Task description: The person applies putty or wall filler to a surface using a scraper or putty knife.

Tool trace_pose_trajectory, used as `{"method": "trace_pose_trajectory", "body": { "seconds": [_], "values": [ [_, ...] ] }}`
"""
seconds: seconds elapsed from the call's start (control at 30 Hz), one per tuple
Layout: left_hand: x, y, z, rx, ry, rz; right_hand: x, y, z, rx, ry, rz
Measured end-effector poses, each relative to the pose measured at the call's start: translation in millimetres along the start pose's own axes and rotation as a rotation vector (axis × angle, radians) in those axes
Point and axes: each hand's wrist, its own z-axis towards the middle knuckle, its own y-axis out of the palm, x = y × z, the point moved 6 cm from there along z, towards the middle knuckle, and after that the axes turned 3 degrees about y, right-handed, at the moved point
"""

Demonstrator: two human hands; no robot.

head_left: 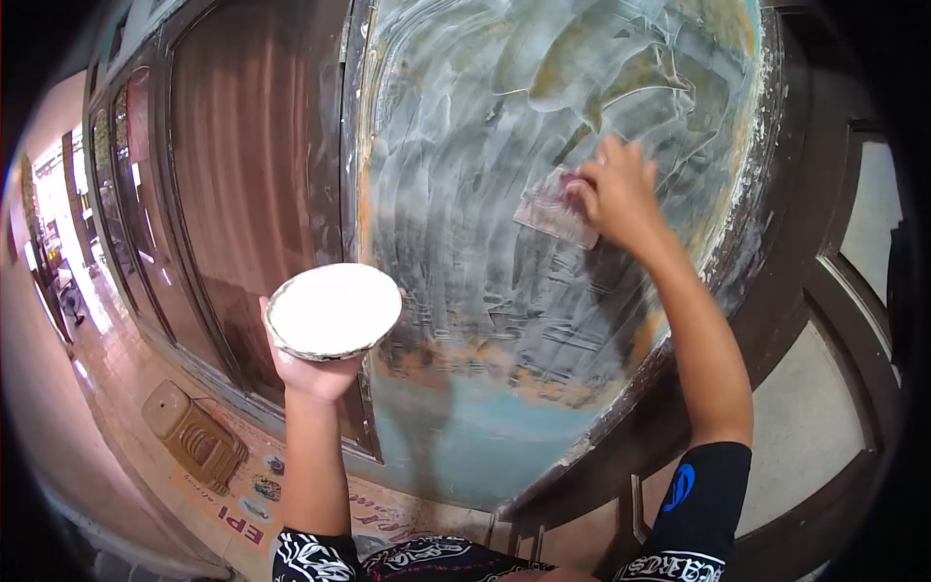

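My left hand holds up a round, shallow dish from below. A white surface, perhaps putty, fills its top; glare hides its detail. In my right hand is a putty scraper, its wide, semi-clear blade smeared and tilted against the wall panel. The fingers curl round its reddish grip. Grey-white streaks and swirls cover most of the panel, with bare olive patches near the top. Orange-brown edging and a blue-green strip show lower down.
A dark-framed window with a brown curtain adjoins the panel on the left. Dark wooden door panelling stands on the right. A brown plastic stool lies on a printed banner at lower left.
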Motion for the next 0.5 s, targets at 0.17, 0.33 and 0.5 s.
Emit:
{"method": "trace_pose_trajectory", "body": {
  "seconds": [0.17, 0.33, 0.5],
  "values": [
    [-3.3, 2.2, -6.4, -0.165, -0.06, 0.067, 82.1, -67.7, 46.9, 0.363, 0.251, -0.039],
    [-2.3, -24.2, 3.2, -0.008, -0.039, -0.05, 16.8, -34.0, 9.6, 0.03, 0.078, 0.092],
    [-5.0, -12.9, 13.9, -0.025, -0.09, -0.052, -13.5, 3.1, 4.6, -0.065, -0.029, -0.103]
  ]
}}
